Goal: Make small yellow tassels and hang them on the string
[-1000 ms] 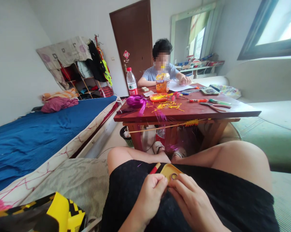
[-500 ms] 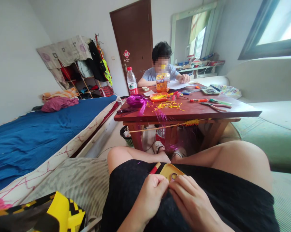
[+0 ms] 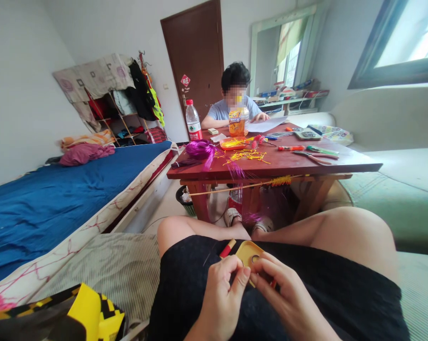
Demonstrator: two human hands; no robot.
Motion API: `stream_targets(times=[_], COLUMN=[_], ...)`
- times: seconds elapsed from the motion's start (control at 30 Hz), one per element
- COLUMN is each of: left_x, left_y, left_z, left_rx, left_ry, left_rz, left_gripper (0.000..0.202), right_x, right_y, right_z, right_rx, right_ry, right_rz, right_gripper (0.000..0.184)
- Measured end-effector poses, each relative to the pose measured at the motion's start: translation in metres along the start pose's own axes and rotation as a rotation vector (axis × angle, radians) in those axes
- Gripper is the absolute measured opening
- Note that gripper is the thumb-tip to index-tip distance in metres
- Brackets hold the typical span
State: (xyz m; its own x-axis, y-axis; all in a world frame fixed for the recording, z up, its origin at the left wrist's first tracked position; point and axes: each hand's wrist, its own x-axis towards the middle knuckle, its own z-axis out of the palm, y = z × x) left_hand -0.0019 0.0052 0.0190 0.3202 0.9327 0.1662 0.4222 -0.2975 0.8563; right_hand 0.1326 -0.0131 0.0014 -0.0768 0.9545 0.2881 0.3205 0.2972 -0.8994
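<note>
My left hand (image 3: pixel 225 289) is closed in a pinch, thumb against forefinger, above my lap. My right hand (image 3: pixel 284 290) is also closed, its fingertips almost meeting the left ones. What they pinch is too small to make out. A thin dark strand (image 3: pixel 210 255) extends up and left of my left hand. Just beyond the fingers, a small yellow tray (image 3: pixel 243 250) lies on the black cloth over my lap, with a dark-rimmed round thing (image 3: pixel 255 258) in it, partly hidden by my right hand. A red and yellow stick-like piece (image 3: pixel 228 248) lies left of the tray.
Ahead is a red-brown table (image 3: pixel 214 173) holding purple strands (image 3: pixel 200 149), yellow pieces (image 3: pixel 249 156), pliers (image 3: pixel 315 156), a water bottle (image 3: pixel 193 121) and an orange drink bottle (image 3: pixel 237 124). Another person (image 3: pixel 217 111) sits behind it with paper. A yellow-black bag (image 3: pixel 84 308) lies at lower left.
My left thumb and forefinger have lifted and stretched slightly, and my right fingers have shifted, with a bit of red now showing under them. The other person's hand has lowered toward the paper.
</note>
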Motion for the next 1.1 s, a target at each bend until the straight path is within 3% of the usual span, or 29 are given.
stream_targets(times=[0.27, 0.47, 0.6, 0.7, 0.9, 1.1], left_x=[-0.002, -0.008, -0.01, -0.01, -0.014, -0.009], left_y=[-0.007, -0.013, -0.015, -0.012, -0.005, -0.007], left_z=[0.003, 0.009, 0.02, 0.024, 0.02, 0.023], left_rx=[-0.026, -0.461, -0.577, -0.558, -0.265, -0.52], left_ry=[0.077, -0.133, -0.086, -0.114, -0.021, -0.077], left_rz=[0.02, -0.16, -0.235, -0.19, 0.121, -0.043], left_gripper=[0.034, 0.033, 0.037, 0.034, 0.026, 0.032], right_x=[0.003, 0.002, 0.003, 0.001, -0.004, -0.003], right_y=[0.003, 0.005, 0.004, 0.002, 0.002, 0.002], right_z=[0.0, 0.002, 0.005, 0.007, 0.012, 0.01], right_rx=[0.204, 0.374, 0.57, 0.715, 0.94, 0.942], right_ry=[-0.017, 0.054, 0.093, 0.09, 0.115, 0.127], right_rz=[0.122, 0.154, 0.241, 0.318, 0.417, 0.412], right_gripper=[0.028, 0.025, 0.027, 0.029, 0.025, 0.024])
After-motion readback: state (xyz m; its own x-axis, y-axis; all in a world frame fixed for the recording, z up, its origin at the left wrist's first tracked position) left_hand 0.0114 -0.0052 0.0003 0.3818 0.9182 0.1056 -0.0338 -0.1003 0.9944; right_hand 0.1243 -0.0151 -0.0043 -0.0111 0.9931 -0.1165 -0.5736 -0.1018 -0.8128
